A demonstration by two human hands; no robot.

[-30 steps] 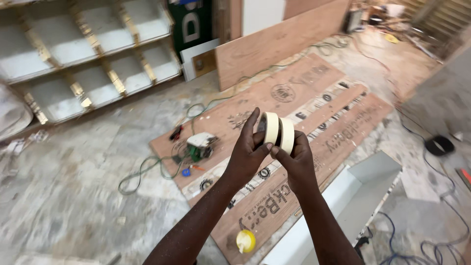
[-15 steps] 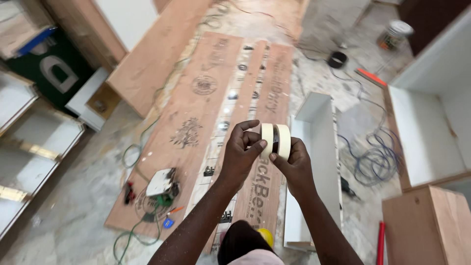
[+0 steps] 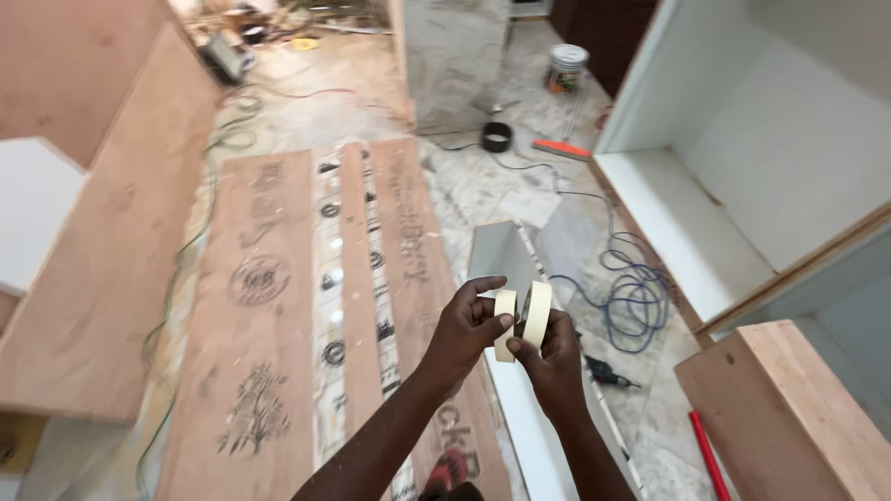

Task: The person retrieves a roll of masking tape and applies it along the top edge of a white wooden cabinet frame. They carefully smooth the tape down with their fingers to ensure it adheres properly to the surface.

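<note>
Fingers (image 3: 483,320) of the left hand (image 3: 464,336) are pinched on a cream tape roll (image 3: 504,324), while the right hand (image 3: 549,357) is closed around a second roll (image 3: 536,314), just right of centre in the frame. The rolls are held on edge, side by side and slightly apart, each nearer its own hand. Plywood sheets (image 3: 269,306) are seen at left, a blue cable (image 3: 636,297) at right.

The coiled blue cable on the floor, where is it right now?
In the head view the coiled blue cable lies right of centre on the marble floor, between the open white cabinet and the hands' tape rolls.
</note>
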